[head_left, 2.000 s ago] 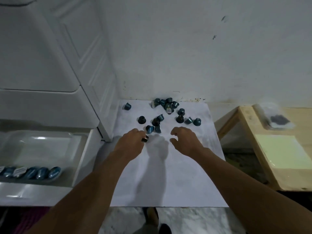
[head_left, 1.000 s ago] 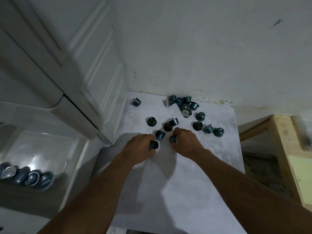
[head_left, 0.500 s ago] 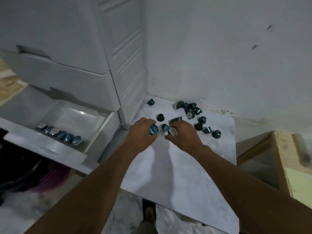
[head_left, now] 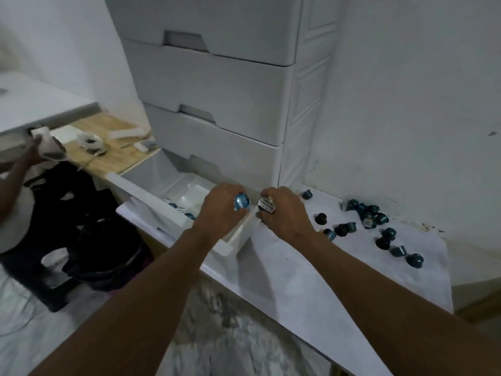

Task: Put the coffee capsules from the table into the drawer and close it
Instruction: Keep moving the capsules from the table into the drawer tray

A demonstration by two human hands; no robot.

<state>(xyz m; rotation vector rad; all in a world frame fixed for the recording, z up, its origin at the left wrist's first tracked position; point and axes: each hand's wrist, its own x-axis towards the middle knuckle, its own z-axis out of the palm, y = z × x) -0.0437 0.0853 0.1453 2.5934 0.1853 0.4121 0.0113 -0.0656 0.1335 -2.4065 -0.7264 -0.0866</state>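
Capsules wait in both our hands: our left hand [head_left: 222, 210] pinches a blue capsule [head_left: 241, 201] above the open drawer [head_left: 151, 210], our right hand [head_left: 284, 213] grips a foil-faced capsule [head_left: 266, 205] at its edge. Several capsules [head_left: 179, 208] lie inside; loose capsules [head_left: 366, 215] dot the white table [head_left: 311, 280].

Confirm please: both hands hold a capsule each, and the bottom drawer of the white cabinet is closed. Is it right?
Not quite. The bottom drawer is open, as the head view shows. The left hand and right hand do each hold a capsule.
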